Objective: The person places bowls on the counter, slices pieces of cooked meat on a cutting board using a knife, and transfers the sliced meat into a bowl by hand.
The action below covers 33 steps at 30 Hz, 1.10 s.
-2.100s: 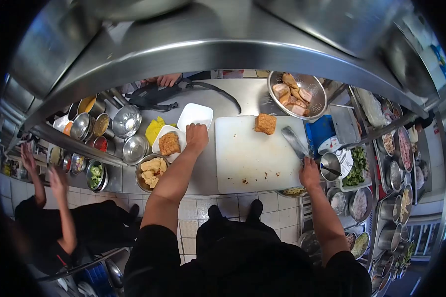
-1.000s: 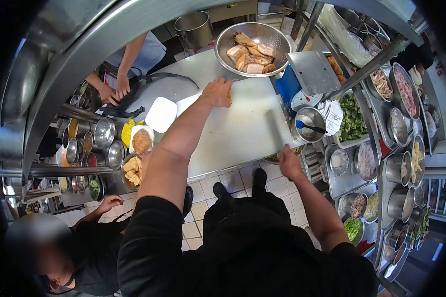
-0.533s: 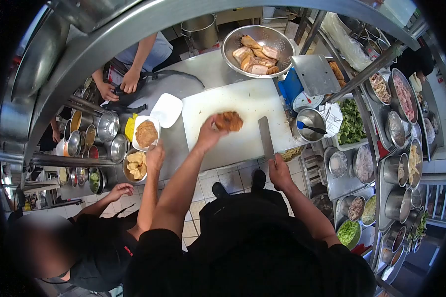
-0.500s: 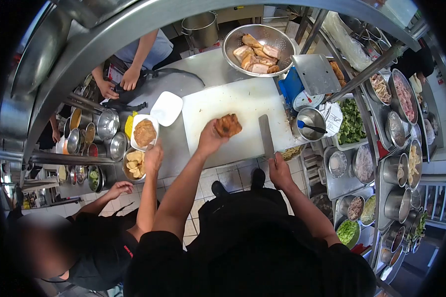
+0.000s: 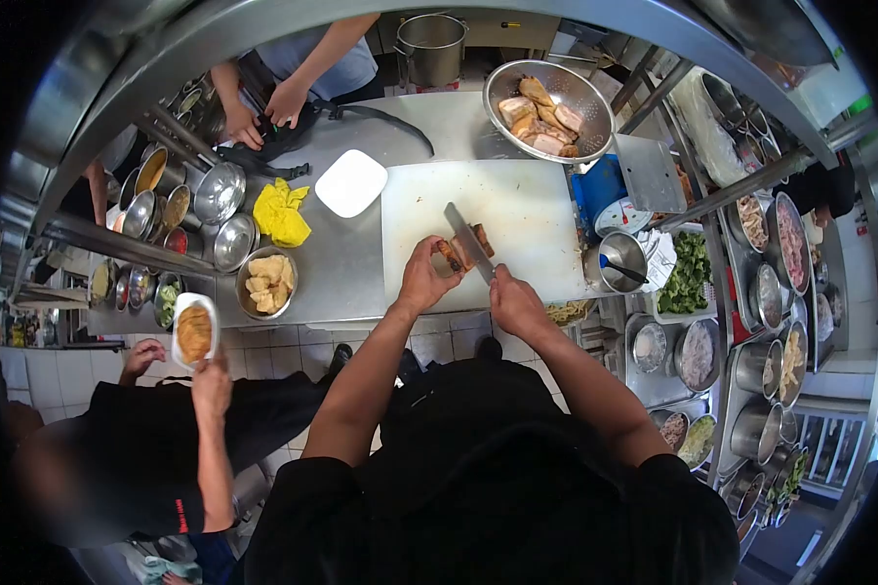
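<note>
On the white cutting board (image 5: 537, 210) lies a browned piece of roasted meat (image 5: 448, 255). My left hand (image 5: 425, 280) grips its left side with curled fingers. My right hand (image 5: 520, 306) is wrapped round the handle of a broad knife. The knife blade (image 5: 467, 240) slants up and left across the meat, and its edge seems to be in or against it; the exact depth of the cut is hidden.
A colander of cooked meat (image 5: 595, 107), a blue scale (image 5: 622, 216) and a metal pot (image 5: 622, 255) stand right. At left are a white lid (image 5: 351, 183), yellow cloth (image 5: 283, 213) and food bowl (image 5: 268, 283). A co-worker's hand (image 5: 211, 385) carries a white container (image 5: 181, 310).
My right hand has brought the knife left and over the meat. My left hand keeps hold of the meat on the board. The co-worker has carried the filled container away to the left.
</note>
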Each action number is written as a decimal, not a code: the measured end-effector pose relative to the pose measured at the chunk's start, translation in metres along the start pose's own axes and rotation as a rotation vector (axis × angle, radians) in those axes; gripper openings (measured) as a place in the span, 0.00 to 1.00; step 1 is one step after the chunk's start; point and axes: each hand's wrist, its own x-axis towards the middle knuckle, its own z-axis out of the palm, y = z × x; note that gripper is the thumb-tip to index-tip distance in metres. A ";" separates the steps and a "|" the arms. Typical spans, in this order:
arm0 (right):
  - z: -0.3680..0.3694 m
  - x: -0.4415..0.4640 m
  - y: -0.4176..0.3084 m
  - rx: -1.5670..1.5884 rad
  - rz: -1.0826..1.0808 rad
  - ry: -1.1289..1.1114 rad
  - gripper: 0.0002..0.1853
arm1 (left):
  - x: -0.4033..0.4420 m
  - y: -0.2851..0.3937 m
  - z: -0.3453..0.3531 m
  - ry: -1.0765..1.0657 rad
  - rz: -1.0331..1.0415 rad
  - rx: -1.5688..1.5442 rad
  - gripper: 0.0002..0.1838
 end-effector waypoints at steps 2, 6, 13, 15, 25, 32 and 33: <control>-0.001 -0.001 -0.002 -0.050 0.010 0.055 0.10 | -0.003 -0.001 0.001 0.014 -0.016 -0.045 0.42; -0.003 -0.004 -0.022 -0.062 -0.053 0.032 0.09 | -0.005 -0.002 0.002 0.030 0.061 -0.025 0.43; 0.031 0.018 -0.005 -0.166 0.008 -0.010 0.13 | -0.006 -0.010 0.009 0.025 0.092 -0.015 0.45; 0.029 0.010 -0.008 -0.183 0.003 -0.021 0.14 | -0.005 -0.005 0.007 0.008 0.079 -0.005 0.45; 0.067 0.034 0.017 -0.170 -0.109 0.084 0.15 | -0.006 -0.007 0.005 -0.046 0.016 0.071 0.46; 0.034 -0.057 0.046 -0.209 0.034 -0.052 0.15 | -0.039 -0.003 -0.014 0.067 0.012 0.349 0.51; 0.020 -0.067 0.036 -0.176 0.053 -0.044 0.14 | -0.044 0.002 -0.017 0.069 -0.010 0.432 0.53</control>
